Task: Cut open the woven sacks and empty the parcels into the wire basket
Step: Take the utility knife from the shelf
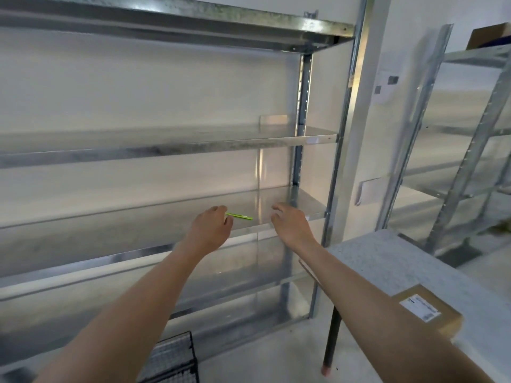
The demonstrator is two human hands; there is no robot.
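Left hand [210, 226] meets the slim green tool [240, 216] on the shelf [154, 219], grip unclear; right hand [289, 221] relaxed, empty; parcel [451, 322] label [419, 309] unreadable.

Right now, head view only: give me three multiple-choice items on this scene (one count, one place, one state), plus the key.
1. How many brown cardboard parcels lie on the grey speckled table?
A. none
B. one
C. three

2. Where does the slim green tool lie?
A. on the table
B. on the galvanised metal shelf
C. on the floor

3. What is the right hand doing?
A. open, holding nothing
B. gripping the tool
C. pressed flat on the table

Key:
1 B: a single parcel with a white label shows on the tabletop.
2 B: the tool rests on the shelf surface, just beyond the left hand.
3 A: its fingers are loosely spread at the shelf's front edge, with nothing in them.
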